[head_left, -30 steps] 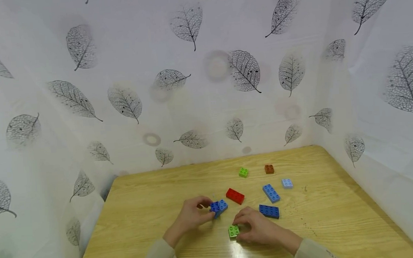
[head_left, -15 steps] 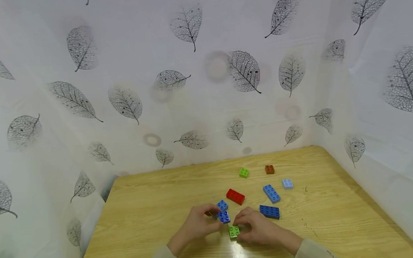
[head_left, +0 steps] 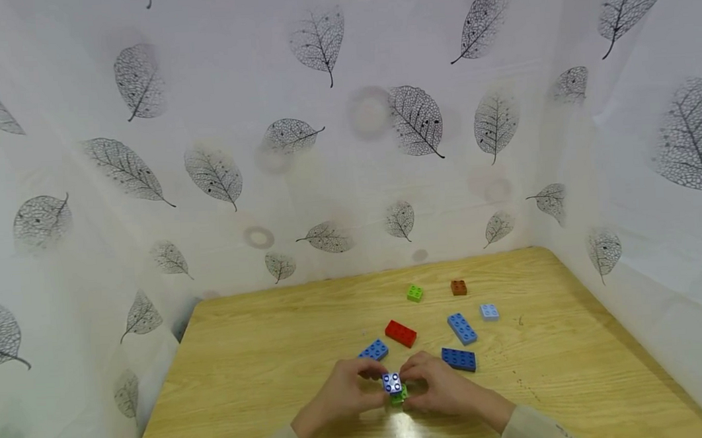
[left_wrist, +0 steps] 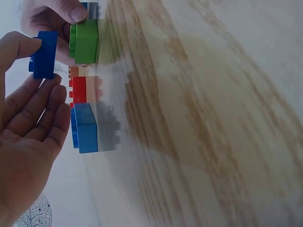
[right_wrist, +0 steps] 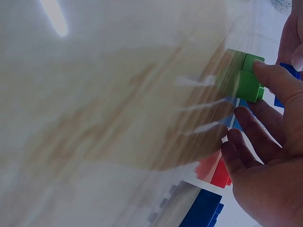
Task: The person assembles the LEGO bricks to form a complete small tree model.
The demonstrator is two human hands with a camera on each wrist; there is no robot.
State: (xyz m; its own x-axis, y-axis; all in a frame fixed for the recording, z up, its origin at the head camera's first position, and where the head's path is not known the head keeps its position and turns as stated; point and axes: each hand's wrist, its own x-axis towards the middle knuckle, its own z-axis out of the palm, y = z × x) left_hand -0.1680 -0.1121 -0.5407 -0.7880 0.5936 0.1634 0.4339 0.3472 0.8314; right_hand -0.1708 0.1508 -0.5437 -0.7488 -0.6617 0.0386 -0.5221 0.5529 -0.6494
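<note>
Between thumb and fingertips, my left hand (head_left: 349, 392) pinches a small blue building brick (head_left: 392, 383) with studs on top. My right hand (head_left: 442, 387) holds a green brick (right_wrist: 251, 79) on the table, thumb on one side and fingers on the other. In the head view the blue brick overlaps the green one; the left wrist view shows the blue brick (left_wrist: 45, 54) held above the green brick (left_wrist: 86, 43), with a gap between them. Just beyond the left hand lies a long blue brick (head_left: 374, 350), partly hidden by its fingers.
Around the hands on the wooden table (head_left: 262, 343) are a red brick (head_left: 401, 333), a dark blue brick (head_left: 458, 359), a medium blue brick (head_left: 462, 328), a pale blue brick (head_left: 489, 312), a small green brick (head_left: 415, 294) and a brown brick (head_left: 458, 287). Leaf-patterned curtain (head_left: 337, 180) surrounds the table.
My left hand has carried the small blue brick from over the long blue brick, rightward and nearer to me, to above the green brick. The right hand has stayed in place.
</note>
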